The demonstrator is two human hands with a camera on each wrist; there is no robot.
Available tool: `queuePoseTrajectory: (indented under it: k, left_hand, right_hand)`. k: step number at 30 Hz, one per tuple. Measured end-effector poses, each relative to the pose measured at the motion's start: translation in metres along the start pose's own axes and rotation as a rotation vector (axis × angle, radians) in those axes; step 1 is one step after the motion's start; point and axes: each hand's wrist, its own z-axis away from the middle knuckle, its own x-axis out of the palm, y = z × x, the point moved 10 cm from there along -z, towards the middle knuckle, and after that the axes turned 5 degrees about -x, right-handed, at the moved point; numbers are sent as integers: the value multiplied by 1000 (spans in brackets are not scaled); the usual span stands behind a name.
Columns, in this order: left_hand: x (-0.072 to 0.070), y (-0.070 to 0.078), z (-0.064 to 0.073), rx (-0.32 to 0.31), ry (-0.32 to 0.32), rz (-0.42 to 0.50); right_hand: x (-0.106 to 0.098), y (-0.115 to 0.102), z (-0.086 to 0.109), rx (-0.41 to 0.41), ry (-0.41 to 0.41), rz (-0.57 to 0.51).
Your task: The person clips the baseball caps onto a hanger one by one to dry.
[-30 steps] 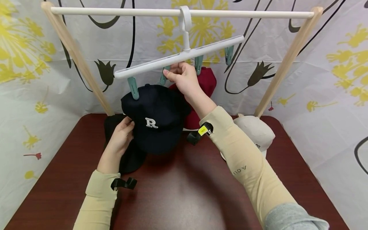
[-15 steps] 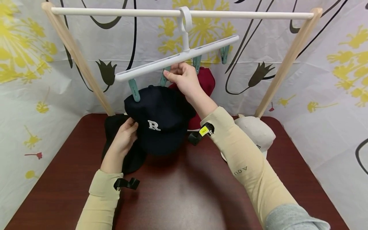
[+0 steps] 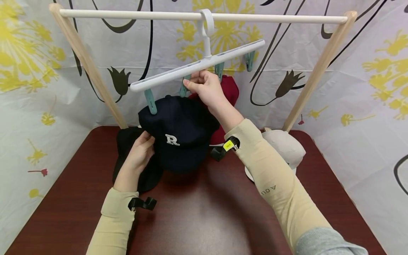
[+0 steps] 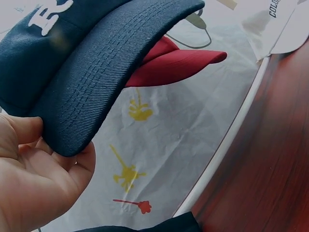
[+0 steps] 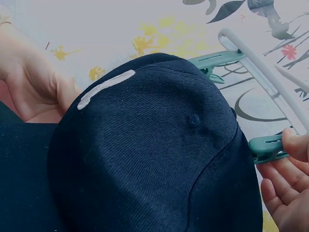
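In the head view, one white plastic hanger (image 3: 178,73) hangs by its hook from one white round rail (image 3: 280,17) set between two pale wooden posts (image 3: 318,74); the hanger tilts, left end lower. It carries four teal plastic clips (image 3: 250,61). Four caps show. One navy cloth cap with a white letter R (image 3: 188,124) is below the hanger's left half, its upper left edge at the leftmost clip (image 3: 150,101). One dark red cap (image 3: 230,90) is beyond it, one black cap (image 3: 125,141) lies far left on the reddish-brown table (image 3: 210,209), and one off-white cap (image 3: 283,145) sits far right. The left hand (image 3: 138,154) is at the navy cap's left side; the right hand (image 3: 205,86) is at the second clip from the left (image 3: 183,90).

In the left wrist view, the left hand's thumb and curled fingers pinch one corner of the navy brim (image 4: 96,82), with little gap between them. The red brim (image 4: 176,67) is farther off.

In the right wrist view, two clips show at the navy cap's edge. The right hand's thumb and curled fingers squeeze the nearer one from opposite sides; whether its tip bites the cloth cannot be told.
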Motion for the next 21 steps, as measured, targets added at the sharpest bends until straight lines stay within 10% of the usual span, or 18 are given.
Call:
queuePoseTrajectory:
  k: [21]
  left_hand:
    - [7, 4, -3, 40, 12, 86]
  right_hand:
    - [2, 2, 2, 38, -44, -50]
